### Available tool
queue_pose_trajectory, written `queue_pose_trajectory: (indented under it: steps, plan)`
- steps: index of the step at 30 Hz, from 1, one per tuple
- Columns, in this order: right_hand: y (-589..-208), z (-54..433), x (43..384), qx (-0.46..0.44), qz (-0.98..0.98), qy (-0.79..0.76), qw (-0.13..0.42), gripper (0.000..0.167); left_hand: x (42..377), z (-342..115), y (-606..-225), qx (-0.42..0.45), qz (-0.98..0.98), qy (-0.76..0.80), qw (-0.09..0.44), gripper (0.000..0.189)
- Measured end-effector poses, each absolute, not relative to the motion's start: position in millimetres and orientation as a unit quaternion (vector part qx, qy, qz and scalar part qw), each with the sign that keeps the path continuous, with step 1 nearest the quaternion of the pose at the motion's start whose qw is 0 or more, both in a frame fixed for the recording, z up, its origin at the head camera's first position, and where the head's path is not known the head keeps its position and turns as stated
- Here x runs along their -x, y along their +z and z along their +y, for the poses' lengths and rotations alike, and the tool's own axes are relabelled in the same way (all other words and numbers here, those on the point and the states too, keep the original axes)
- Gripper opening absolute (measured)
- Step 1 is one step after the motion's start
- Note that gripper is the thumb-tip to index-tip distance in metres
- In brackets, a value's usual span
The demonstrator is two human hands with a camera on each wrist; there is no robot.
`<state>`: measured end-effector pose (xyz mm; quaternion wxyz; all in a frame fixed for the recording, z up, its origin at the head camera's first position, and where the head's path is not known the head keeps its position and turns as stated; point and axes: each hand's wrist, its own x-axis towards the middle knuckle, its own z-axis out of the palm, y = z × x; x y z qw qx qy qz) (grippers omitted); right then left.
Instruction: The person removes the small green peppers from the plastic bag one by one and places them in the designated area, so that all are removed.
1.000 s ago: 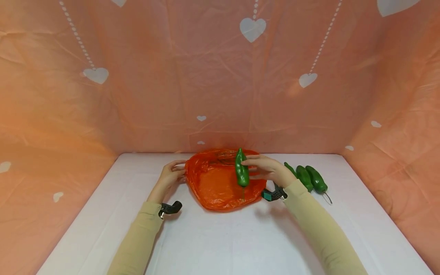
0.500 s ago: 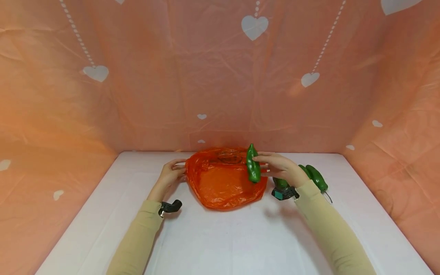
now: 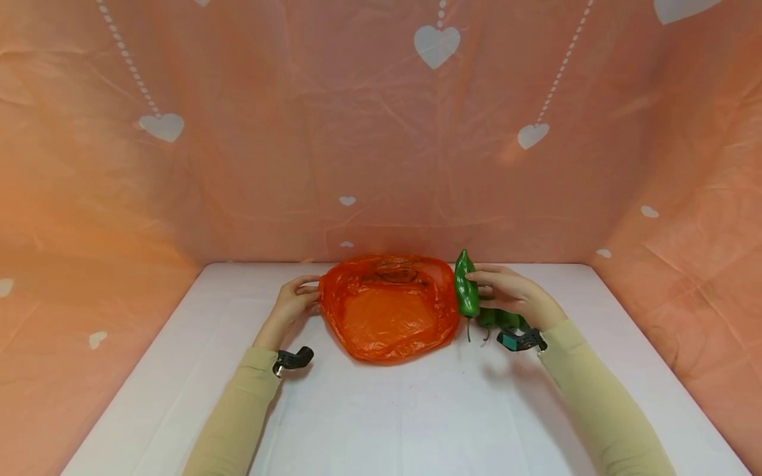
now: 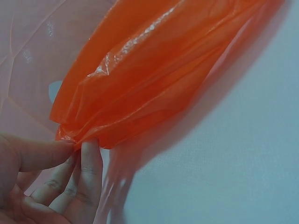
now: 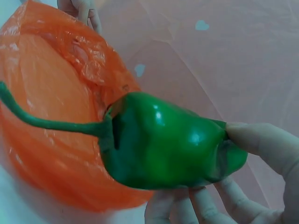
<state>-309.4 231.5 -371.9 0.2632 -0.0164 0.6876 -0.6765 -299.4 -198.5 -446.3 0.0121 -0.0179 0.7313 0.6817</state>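
A thin orange-red plastic bag lies spread on the table with its mouth wide. My left hand pinches the bag's left edge; in the left wrist view the thumb and fingertips grip a gathered corner of the plastic. My right hand holds a green pepper by thumb and fingers, stem end down, at the bag's right edge. In the right wrist view the pepper shows its long curved stem, with the thumb near its narrow end.
More green peppers lie to the right of the bag, partly hidden behind my right hand and wrist. The white table meets an orange cloth backdrop with white hearts behind and at both sides.
My right hand has moved right with the pepper, from over the bag to its right edge. It now covers part of the other peppers. The left hand has stayed at the bag.
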Motion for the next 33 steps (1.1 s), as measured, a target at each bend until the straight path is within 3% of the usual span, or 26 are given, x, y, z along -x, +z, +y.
queue_pose_trajectory:
  steps: [20,33]
  plan:
    - [-380.7,267.3,300.6,0.005,0.702,-0.665,0.256,0.074,298.0,-197.4,-447.4,0.007,0.732,0.682,0.011,0.041]
    - [-365.8,293.2,299.2,0.020,0.731,-0.646,0.217,0.076,297.5,-197.3,-449.1,0.016,0.726,0.687,0.007,0.042]
